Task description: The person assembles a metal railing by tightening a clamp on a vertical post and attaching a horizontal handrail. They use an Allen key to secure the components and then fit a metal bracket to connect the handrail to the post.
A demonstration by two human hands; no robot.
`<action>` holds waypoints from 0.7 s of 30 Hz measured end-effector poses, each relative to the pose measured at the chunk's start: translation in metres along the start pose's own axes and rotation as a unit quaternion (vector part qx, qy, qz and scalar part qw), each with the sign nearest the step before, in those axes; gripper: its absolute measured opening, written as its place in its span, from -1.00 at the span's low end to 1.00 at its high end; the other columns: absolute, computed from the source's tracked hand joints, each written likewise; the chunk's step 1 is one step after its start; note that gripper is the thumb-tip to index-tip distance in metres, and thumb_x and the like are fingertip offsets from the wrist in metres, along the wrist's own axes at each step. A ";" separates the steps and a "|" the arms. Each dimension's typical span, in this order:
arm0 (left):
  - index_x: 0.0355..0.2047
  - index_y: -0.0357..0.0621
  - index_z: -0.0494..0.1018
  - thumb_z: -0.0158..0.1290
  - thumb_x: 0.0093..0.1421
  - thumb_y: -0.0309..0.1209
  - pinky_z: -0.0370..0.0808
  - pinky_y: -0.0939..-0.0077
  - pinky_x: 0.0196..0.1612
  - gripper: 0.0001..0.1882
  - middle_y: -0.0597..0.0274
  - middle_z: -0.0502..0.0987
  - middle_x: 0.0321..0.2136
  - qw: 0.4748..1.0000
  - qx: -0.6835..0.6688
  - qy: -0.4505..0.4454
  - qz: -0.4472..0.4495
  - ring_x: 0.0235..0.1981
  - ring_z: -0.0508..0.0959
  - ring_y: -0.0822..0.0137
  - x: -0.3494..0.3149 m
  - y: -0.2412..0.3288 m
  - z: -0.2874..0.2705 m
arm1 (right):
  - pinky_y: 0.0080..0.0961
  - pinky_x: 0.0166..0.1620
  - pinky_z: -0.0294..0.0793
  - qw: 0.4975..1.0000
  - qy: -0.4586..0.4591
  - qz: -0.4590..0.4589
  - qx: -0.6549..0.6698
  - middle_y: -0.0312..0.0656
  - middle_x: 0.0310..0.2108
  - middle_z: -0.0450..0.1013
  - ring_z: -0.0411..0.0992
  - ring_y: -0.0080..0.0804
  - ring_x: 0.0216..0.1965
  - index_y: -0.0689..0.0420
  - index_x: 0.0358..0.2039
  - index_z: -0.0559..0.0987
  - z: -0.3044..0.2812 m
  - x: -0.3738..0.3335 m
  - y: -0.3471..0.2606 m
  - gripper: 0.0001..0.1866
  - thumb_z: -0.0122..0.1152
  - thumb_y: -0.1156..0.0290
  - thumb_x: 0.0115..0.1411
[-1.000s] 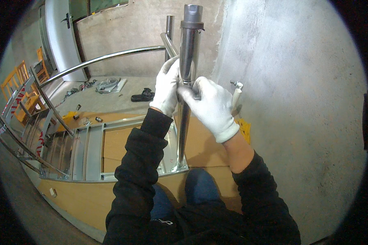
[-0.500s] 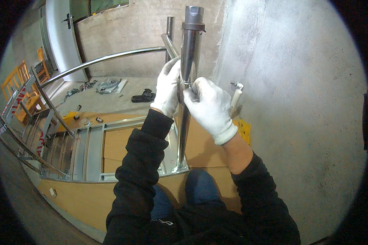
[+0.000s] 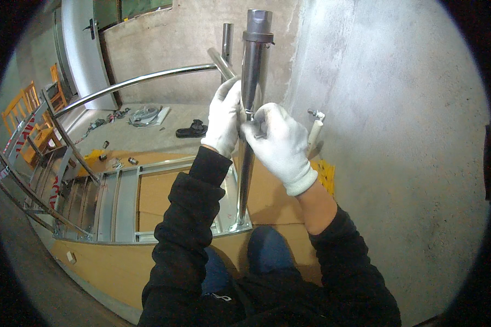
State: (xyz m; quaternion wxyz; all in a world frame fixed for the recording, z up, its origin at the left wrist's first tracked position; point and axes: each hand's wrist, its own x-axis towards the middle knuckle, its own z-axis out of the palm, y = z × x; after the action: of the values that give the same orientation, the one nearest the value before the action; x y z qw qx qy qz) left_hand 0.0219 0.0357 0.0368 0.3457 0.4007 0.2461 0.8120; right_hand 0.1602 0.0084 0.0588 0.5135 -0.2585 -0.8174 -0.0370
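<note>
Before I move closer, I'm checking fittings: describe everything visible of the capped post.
The post is a round, glossy, metal-looking tube, topped by a dark grey collar and narrower cap. It stands nearly upright at the near right corner of a frame. The left hand is at its left side; the right hand is by a small piece partway up, contact unclear.

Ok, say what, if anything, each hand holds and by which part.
The left hand seems to hold the slanting pipe by its near end, beside the upright post. The right hand curls at the post; whether it holds anything is hidden.
</note>
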 end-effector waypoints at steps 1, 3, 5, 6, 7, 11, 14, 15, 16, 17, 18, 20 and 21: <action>0.08 -0.24 0.26 0.11 0.22 -0.26 0.51 0.61 -0.23 -0.49 0.24 0.48 -0.22 1.000 -0.005 0.003 0.004 -0.25 0.51 0.49 0.000 0.002 -0.001 | -0.33 -0.49 0.42 0.999 -0.015 0.024 0.018 -0.12 -0.56 0.44 0.46 -0.16 -0.57 0.13 -0.53 0.45 -0.002 0.000 -0.002 -0.76 0.30 0.29 0.04; 0.08 -0.25 0.26 0.13 0.21 -0.25 0.50 0.58 -0.19 -0.48 0.24 0.47 -0.20 0.999 -0.032 0.002 0.004 -0.23 0.50 0.49 -0.001 0.008 0.001 | -0.33 -0.49 0.42 1.000 -0.018 0.016 -0.012 -0.13 -0.56 0.44 0.46 -0.17 -0.57 0.13 -0.52 0.45 0.002 0.000 0.001 -0.78 0.31 0.31 0.03; 0.08 -0.25 0.26 0.12 0.21 -0.25 0.49 0.57 -0.17 -0.48 0.22 0.47 -0.19 1.000 -0.018 0.005 0.007 -0.21 0.49 0.47 0.002 0.006 -0.002 | -0.33 -0.49 0.42 0.999 -0.008 -0.003 -0.032 -0.13 -0.56 0.44 0.46 -0.18 -0.57 0.13 -0.51 0.45 0.006 -0.001 0.006 -0.78 0.32 0.32 0.02; 0.08 -0.26 0.26 0.12 0.21 -0.25 0.49 0.56 -0.16 -0.47 0.22 0.46 -0.19 1.000 -0.011 0.007 0.009 -0.20 0.49 0.47 0.003 0.006 -0.004 | -0.33 -0.50 0.42 0.999 0.002 -0.020 -0.035 -0.14 -0.55 0.44 0.46 -0.19 -0.58 0.12 -0.52 0.45 0.008 -0.001 0.007 -0.77 0.33 0.32 0.01; 0.06 -0.24 0.28 0.12 0.21 -0.25 0.47 0.54 -0.14 -0.50 0.21 0.46 -0.20 0.999 -0.024 0.014 0.017 -0.19 0.48 0.44 0.004 0.005 -0.004 | -0.34 -0.50 0.42 0.999 0.013 -0.036 -0.037 -0.14 -0.55 0.44 0.46 -0.20 -0.59 0.12 -0.52 0.44 0.009 -0.001 0.007 -0.77 0.33 0.32 0.00; 0.01 -0.11 0.32 0.01 0.28 -0.27 0.47 0.56 -0.25 -0.66 0.31 0.45 -0.29 0.998 -0.005 0.052 0.032 -0.36 0.48 0.49 0.003 0.008 -0.011 | -0.38 -0.52 0.40 0.995 0.048 -0.091 -0.006 -0.18 -0.58 0.40 0.44 -0.26 -0.62 0.12 -0.52 0.44 0.004 -0.004 0.002 -0.82 0.32 0.43 -0.03; -0.01 -0.10 0.31 0.02 0.26 -0.30 0.54 0.46 -0.28 -0.68 0.23 0.47 -0.30 0.994 -0.027 0.102 0.019 -0.30 0.53 0.39 -0.004 0.019 -0.016 | -0.41 -0.55 0.38 0.993 0.058 -0.103 0.021 -0.21 -0.59 0.37 0.42 -0.29 -0.64 0.11 -0.51 0.44 0.002 -0.008 0.003 -0.82 0.32 0.48 -0.05; -0.01 -0.10 0.31 0.03 0.25 -0.32 0.55 0.47 -0.30 -0.67 0.22 0.47 -0.31 0.994 -0.036 0.101 0.023 -0.33 0.54 0.37 -0.007 0.020 -0.025 | -0.41 -0.56 0.37 0.991 0.064 -0.116 0.011 -0.21 -0.59 0.37 0.41 -0.30 -0.65 0.11 -0.51 0.44 0.004 -0.009 0.005 -0.82 0.32 0.49 -0.05; 0.02 -0.05 0.30 0.06 0.24 -0.28 0.52 0.27 -0.14 -0.63 0.18 0.41 -0.25 0.994 -0.004 0.110 0.002 -0.24 0.49 0.32 -0.010 0.019 -0.036 | -0.42 -0.57 0.36 0.989 0.070 -0.130 0.001 -0.22 -0.60 0.36 0.40 -0.32 -0.65 0.11 -0.50 0.43 0.005 -0.009 0.008 -0.81 0.32 0.49 -0.05; 0.03 -0.05 0.30 0.05 0.24 -0.29 0.52 0.26 -0.14 -0.63 0.19 0.40 -0.23 0.993 -0.002 0.114 0.001 -0.23 0.49 0.32 -0.012 0.017 -0.046 | -0.42 -0.58 0.35 0.987 0.076 -0.143 -0.008 -0.22 -0.60 0.35 0.40 -0.33 -0.66 0.10 -0.50 0.43 0.007 -0.010 0.010 -0.81 0.32 0.50 -0.05; 0.03 -0.05 0.30 0.04 0.25 -0.29 0.53 0.26 -0.14 -0.64 0.20 0.38 -0.20 0.993 0.000 0.117 0.000 -0.22 0.48 0.31 -0.013 0.018 -0.050 | -0.42 -0.58 0.34 0.985 0.074 -0.155 -0.010 -0.23 -0.61 0.35 0.39 -0.33 -0.67 0.10 -0.49 0.43 0.006 -0.010 0.010 -0.81 0.32 0.50 -0.06; 0.00 -0.07 0.31 0.03 0.25 -0.29 0.55 0.31 -0.22 -0.66 0.17 0.40 -0.21 0.990 -0.012 0.137 0.009 -0.25 0.50 0.31 -0.023 0.013 -0.056 | -0.42 -0.59 0.33 0.981 0.072 -0.177 -0.016 -0.24 -0.61 0.34 0.38 -0.35 -0.67 0.10 -0.48 0.43 0.004 -0.010 0.010 -0.80 0.32 0.51 -0.06; -0.01 -0.08 0.32 0.03 0.25 -0.28 0.56 0.34 -0.26 -0.66 0.16 0.41 -0.22 0.989 -0.017 0.147 0.016 -0.26 0.51 0.31 -0.028 0.013 -0.058 | -0.46 -0.61 0.34 0.979 0.068 -0.192 -0.017 -0.23 -0.60 0.35 0.38 -0.38 -0.67 0.12 -0.47 0.42 0.002 -0.011 0.012 -0.78 0.32 0.57 -0.08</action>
State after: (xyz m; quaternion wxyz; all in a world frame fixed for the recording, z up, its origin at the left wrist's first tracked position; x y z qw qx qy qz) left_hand -0.0182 -0.0010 -0.0004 0.3001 0.2749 0.2737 0.8715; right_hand 0.1675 0.0154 0.0461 0.5471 -0.1017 -0.8141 -0.1662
